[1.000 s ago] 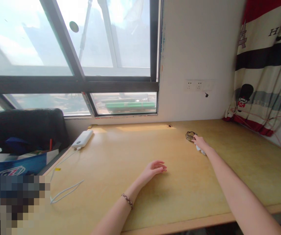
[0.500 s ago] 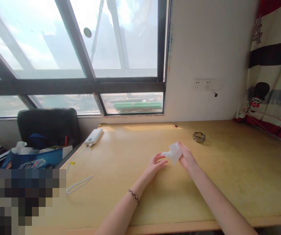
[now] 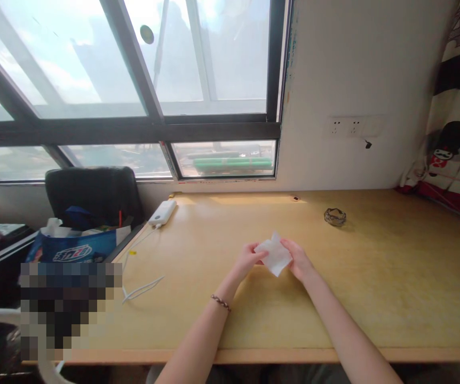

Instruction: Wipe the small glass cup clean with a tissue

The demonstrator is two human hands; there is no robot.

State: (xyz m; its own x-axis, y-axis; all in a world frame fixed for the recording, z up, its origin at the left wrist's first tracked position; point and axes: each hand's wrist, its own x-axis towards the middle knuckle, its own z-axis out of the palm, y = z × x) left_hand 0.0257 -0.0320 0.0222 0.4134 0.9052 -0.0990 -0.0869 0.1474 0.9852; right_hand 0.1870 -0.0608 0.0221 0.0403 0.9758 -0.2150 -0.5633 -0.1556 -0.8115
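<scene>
A white tissue (image 3: 277, 257) is held up between my two hands above the wooden table (image 3: 198, 314). My left hand (image 3: 251, 258) pinches its left side, thumb on top. At the opposite side, my right hand (image 3: 299, 261) grips the tissue's right edge. The sheet is partly spread, with one corner pointing up and away from me and another hanging down toward me. The fingers under the tissue are partly hidden. A beaded bracelet circles my left wrist.
Beyond my right hand, a dark woven ring-shaped object (image 3: 334, 217) lies on the table. A white power bank (image 3: 163, 213) with a white cable (image 3: 143, 288) is at the left edge. Left of the table stand a black chair (image 3: 94, 192) and a blue bag (image 3: 78, 246).
My left hand has taken hold of the tissue, which it only neared before. The tissue is now more spread out and sits between both hands. The camera view has shifted slightly.
</scene>
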